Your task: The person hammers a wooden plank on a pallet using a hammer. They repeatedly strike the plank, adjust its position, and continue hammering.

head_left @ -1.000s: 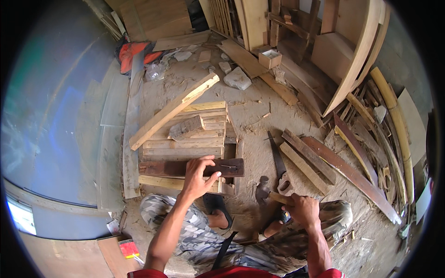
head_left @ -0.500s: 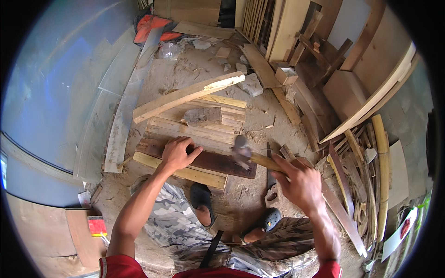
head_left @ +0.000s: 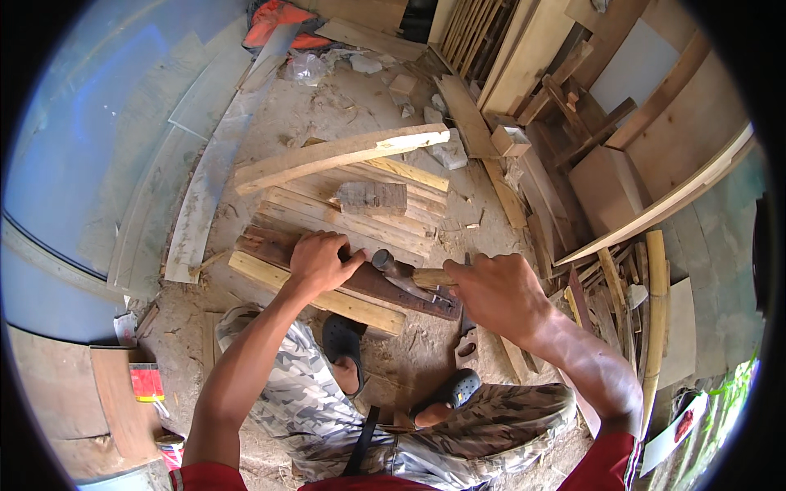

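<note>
A dark brown plank (head_left: 370, 283) lies across a stack of pale boards in front of me. My left hand (head_left: 322, 262) is closed over the plank, its fingers curled at the far edge. In my right hand (head_left: 501, 296) is the wooden handle of a claw hammer (head_left: 427, 278). The hammer's head is down by the plank's right end, with its face up to the left and its claw low against the wood. Whether a nail sits in the claw is too small to tell. A pale yellow batten (head_left: 315, 296) runs along the plank's near side.
Beyond the plank, a short grey block (head_left: 372, 198) and a long beam (head_left: 344, 155) lie on the pale boards (head_left: 344, 219). A handsaw (head_left: 467, 348) rests near my right shoe (head_left: 449, 393). Scrap wood and a bamboo pole (head_left: 655, 303) crowd the right side.
The hammer has turned and come down toward the plank's right end, its head moving left. My right wrist and elbow have swung outward. My left hand stays on the plank.
</note>
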Action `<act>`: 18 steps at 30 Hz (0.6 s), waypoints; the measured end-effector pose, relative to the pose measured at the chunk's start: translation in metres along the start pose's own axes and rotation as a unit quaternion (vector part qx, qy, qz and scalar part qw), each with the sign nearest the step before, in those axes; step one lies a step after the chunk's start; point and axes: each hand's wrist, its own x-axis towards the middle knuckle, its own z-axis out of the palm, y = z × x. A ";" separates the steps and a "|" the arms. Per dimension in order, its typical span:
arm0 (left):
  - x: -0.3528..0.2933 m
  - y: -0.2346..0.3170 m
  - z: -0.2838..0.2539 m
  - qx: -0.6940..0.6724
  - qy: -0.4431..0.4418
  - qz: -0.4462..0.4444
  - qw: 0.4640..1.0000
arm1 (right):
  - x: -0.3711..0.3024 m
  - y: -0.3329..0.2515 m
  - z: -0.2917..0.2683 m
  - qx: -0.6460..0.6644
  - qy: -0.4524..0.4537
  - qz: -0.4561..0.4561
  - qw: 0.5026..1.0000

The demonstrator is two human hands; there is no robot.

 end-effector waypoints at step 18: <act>0.001 0.010 -0.013 -0.019 -0.026 -0.067 0.997 | -0.072 0.021 0.076 0.119 0.180 0.096 0.972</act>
